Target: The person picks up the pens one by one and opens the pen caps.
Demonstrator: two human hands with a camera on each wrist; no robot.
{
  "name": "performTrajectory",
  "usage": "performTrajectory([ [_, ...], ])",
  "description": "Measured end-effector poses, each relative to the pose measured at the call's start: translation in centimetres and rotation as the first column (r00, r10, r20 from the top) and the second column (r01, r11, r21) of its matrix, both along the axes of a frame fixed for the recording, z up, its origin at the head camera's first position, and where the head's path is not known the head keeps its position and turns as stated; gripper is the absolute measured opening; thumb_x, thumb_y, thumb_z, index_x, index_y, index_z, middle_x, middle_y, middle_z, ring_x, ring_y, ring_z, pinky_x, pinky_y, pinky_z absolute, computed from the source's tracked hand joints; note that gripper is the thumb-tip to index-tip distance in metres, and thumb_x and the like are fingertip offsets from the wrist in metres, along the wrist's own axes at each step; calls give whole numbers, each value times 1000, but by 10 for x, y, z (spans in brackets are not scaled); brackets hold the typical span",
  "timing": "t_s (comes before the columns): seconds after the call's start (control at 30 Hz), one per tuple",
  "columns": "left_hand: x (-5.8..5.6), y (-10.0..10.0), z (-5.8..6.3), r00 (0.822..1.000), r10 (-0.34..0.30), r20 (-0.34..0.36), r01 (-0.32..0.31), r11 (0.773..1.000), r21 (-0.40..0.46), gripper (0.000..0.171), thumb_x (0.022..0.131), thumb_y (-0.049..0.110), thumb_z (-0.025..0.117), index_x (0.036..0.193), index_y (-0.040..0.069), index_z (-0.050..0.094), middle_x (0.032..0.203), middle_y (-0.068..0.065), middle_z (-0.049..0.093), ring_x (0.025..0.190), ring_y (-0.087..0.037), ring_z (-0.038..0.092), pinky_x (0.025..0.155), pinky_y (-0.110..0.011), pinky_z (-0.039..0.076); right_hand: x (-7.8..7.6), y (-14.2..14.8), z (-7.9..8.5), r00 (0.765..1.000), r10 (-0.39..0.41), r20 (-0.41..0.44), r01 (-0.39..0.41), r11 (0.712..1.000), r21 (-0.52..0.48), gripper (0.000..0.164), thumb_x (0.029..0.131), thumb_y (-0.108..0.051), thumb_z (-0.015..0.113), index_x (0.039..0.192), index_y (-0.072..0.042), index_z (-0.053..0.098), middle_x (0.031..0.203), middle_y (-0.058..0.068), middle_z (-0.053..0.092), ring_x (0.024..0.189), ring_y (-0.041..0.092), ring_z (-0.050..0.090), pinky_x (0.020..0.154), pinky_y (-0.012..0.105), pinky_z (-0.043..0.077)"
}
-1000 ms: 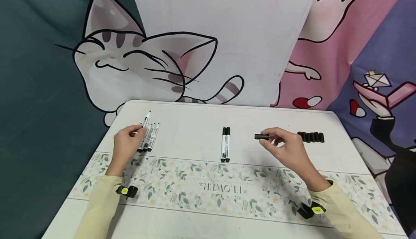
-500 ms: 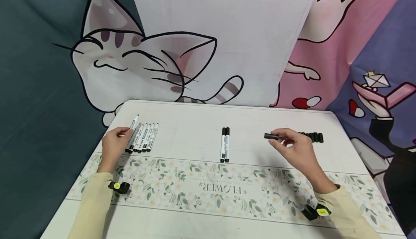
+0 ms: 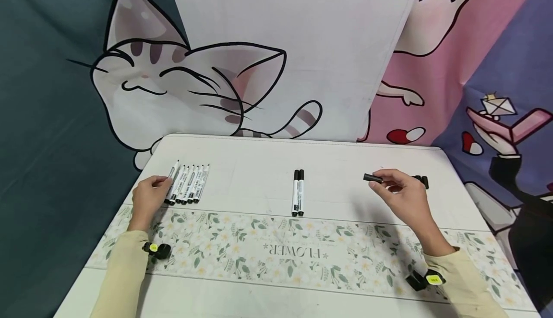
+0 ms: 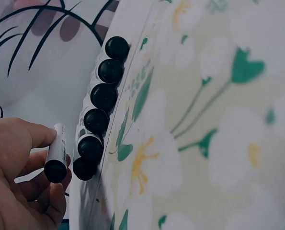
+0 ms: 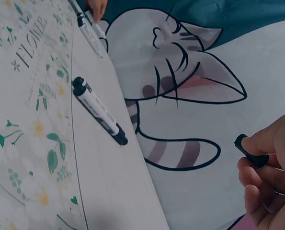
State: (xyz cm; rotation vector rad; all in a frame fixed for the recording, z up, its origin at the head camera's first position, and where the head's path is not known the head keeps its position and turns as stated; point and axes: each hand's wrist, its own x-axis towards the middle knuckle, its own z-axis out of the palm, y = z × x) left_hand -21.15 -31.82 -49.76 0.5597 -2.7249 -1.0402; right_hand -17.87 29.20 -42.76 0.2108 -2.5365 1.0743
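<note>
Near the table's left side my left hand [image 3: 149, 200] pinches an uncapped whiteboard marker [image 4: 57, 148] between thumb and fingers. It is at the left end of a row of uncapped markers [image 3: 190, 184], which lie side by side with tips pointing away; in the left wrist view their black ends face the camera. Off to the right, my right hand [image 3: 402, 195] pinches a black marker cap [image 3: 372, 178], held above the table. In the right wrist view the cap [image 5: 250, 151] sits between thumb and fingertips.
Two capped markers [image 3: 298, 193] lie side by side mid-table. Beyond the right hand, a row of black caps [image 3: 425, 182] is partly hidden by it. A floral strip [image 3: 242, 250] crosses the white table. Printed cloth [image 3: 328, 58] hangs behind the back edge.
My left hand has moved left with its marker, from over the row to its left end, and lowered it. My right hand has drifted right, carrying the cap and covering more of the cap row.
</note>
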Motion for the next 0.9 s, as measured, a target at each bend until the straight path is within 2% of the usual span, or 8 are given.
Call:
performTrajectory([
  [0.27, -3, -4, -6, 999, 15, 43, -15, 1000, 11, 46, 105, 39, 56, 126, 0, 69, 109, -20, 68, 89, -31, 64, 63, -32, 47, 0, 17, -1, 998, -61, 35, 62, 998, -29, 22, 91, -18, 80, 111, -9, 76, 84, -11, 71, 71, -9, 61, 61, 14, 46],
  [0.43, -2, -8, -11, 998, 15, 54, -16, 1000, 15, 46, 104, 40, 56, 124, 1, 69, 107, -18, 68, 87, -28, 63, 60, -27, 45, 1, 23, 1, 995, -86, 57, 89, 995, -44, 24, 92, -20, 79, 113, -8, 75, 87, -14, 71, 74, -9, 61, 62, 12, 47],
  [0.57, 0, -10, -12, 999, 5, 49, -7, 1000, 29, 48, 103, 42, 58, 125, 1, 69, 109, -19, 68, 88, -29, 63, 62, -28, 45, 2, 26, 3, 993, -101, 66, 104, 993, -58, 26, 93, -22, 78, 115, -8, 75, 87, -19, 69, 75, -10, 61, 63, 10, 47],
  [0.9, 2, -10, -10, 998, -1, 67, -3, 997, 71, 56, 102, 47, 57, 131, 0, 65, 117, -21, 66, 100, -35, 63, 68, -30, 44, 0, 37, 4, 989, -128, 72, 136, 984, -112, 30, 93, -18, 77, 119, -3, 72, 86, -27, 66, 76, -13, 63, 66, 8, 49],
])
